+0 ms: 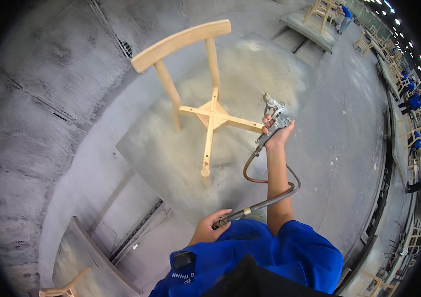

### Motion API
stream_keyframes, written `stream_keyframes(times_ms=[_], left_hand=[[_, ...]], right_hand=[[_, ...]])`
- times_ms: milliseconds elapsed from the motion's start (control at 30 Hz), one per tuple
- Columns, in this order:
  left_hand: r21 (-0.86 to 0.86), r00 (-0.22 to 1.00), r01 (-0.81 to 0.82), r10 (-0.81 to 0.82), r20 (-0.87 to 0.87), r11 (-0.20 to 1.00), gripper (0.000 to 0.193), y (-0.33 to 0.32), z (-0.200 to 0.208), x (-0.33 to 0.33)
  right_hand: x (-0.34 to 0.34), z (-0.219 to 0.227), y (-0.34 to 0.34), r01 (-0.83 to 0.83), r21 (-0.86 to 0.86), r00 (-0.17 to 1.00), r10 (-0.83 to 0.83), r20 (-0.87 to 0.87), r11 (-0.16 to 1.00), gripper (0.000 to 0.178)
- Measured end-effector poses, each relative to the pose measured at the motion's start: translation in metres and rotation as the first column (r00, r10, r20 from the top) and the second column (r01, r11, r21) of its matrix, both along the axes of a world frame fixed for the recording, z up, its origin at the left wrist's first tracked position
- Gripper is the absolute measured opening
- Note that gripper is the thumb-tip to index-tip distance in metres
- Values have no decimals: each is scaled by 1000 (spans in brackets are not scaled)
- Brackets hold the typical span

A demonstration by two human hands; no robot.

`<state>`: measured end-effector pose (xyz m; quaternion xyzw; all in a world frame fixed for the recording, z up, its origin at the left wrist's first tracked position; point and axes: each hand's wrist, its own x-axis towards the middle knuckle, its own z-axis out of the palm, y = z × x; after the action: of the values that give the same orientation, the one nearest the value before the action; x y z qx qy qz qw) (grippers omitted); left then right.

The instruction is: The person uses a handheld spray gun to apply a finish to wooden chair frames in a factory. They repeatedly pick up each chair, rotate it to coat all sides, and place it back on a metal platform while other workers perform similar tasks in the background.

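My right hand is wrapped round the grip of a metal spray gun, whose nozzle points up and away from me. A brown hose runs from the gun's handle and loops past my right forearm. My left hand is closed around the hose fitting close to my body. In front of me stands a bare wooden chair frame with a curved backrest and crossed seat rails. The spray gun is near the end of its right-hand rail; whether they touch I cannot tell.
The chair stands on a stained grey panel. A grey coated wall curves along the left. Part of another wooden chair shows at lower left. Along the right, several people in blue work among wooden chairs; another platform stands at the back.
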<state>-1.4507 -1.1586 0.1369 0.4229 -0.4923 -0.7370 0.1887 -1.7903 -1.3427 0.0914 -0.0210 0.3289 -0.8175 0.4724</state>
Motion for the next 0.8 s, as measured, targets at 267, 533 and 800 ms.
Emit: stream_keyframes(times_ms=[267, 533, 800], left_hand=[[-49, 1000, 0, -1, -30, 999, 38, -3, 8, 22], [-140, 997, 55, -47, 59, 989, 37, -1, 16, 39], [-153, 994, -52, 65, 83, 987, 37, 9, 10, 55]], right_hand=[[28, -3, 2, -10, 276, 997, 30, -68, 961, 73], [88, 21, -29, -244, 9, 967, 244, -67, 970, 74], [129, -38, -55, -277, 277, 954, 298, -37, 920, 76]])
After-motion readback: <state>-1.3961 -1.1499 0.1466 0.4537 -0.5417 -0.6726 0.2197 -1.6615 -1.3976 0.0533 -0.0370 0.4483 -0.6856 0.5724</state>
